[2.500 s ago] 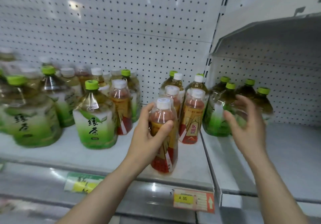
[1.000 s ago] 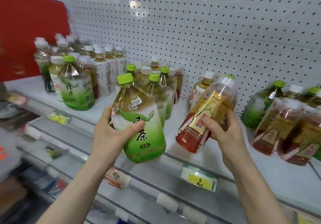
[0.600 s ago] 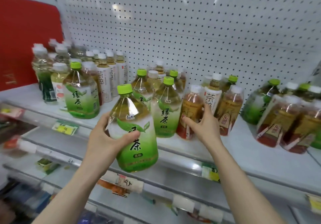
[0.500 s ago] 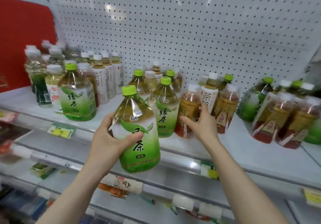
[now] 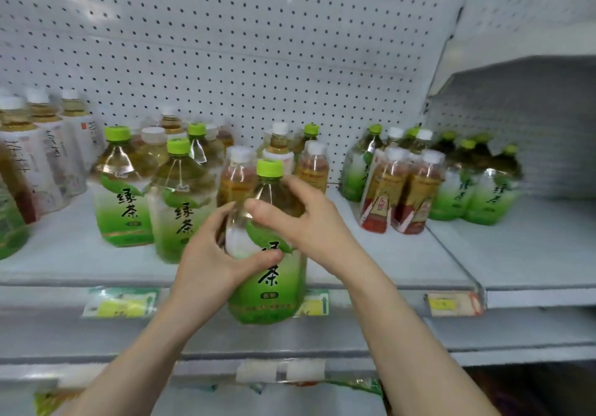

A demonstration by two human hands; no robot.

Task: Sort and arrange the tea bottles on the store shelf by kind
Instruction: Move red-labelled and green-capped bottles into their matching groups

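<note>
From the head camera, you hold the green tea bottle upright in front of the shelf, its base hanging below the front edge, over the price strip. By my reading, you use both hands because the bottle is fat and heavy for one.

Your left hand wraps the bottle's left side, with the thumb lying across the label. Your right hand curls over its shoulder from the right, thumb in front. Both forearms reach up from below.

Two matching bottles stand near the front edge at left, likely its group. The red-label bottles stand further right along the shelf.
</note>
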